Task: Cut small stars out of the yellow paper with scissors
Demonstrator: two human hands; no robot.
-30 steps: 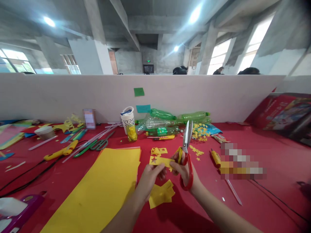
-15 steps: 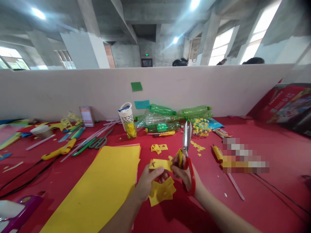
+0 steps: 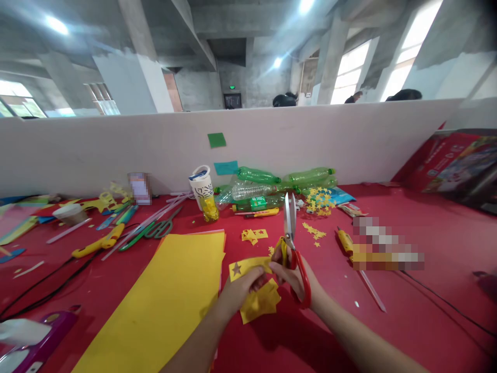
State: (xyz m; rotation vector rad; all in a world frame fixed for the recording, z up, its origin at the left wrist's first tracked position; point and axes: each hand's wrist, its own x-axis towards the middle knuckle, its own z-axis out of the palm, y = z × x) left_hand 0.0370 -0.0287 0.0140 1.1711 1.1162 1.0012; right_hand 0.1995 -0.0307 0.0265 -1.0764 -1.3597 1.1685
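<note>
My left hand (image 3: 244, 286) is closed on a yellow paper strip (image 3: 252, 264), which has a star-shaped hole near its left end. My right hand (image 3: 294, 275) holds a pair of scissors (image 3: 289, 238) with red and yellow handles, blades pointing up and slightly apart. Its fingertips also pinch the strip's right end. Beneath the hands lie loose yellow paper pieces (image 3: 264, 305). Beyond them are scraps with star holes (image 3: 254, 235) and small yellow stars (image 3: 315, 231), with more stars heaped (image 3: 320, 199) farther back. Left of my hands are large yellow sheets (image 3: 163, 295).
Green plastic bottles (image 3: 258, 175) and a white cup (image 3: 202, 190) stand along the partition (image 3: 116, 147). Yellow glue guns (image 3: 100, 243) lie left and right. Grey-green scissors (image 3: 162, 228) rest at left, a purple-and-white device (image 3: 48, 339) at the lower left.
The strip has shifted left and turned, so its star hole shows more fully. My left hand has slid right along it, and the scissors have moved slightly left. The view has shifted a little.
</note>
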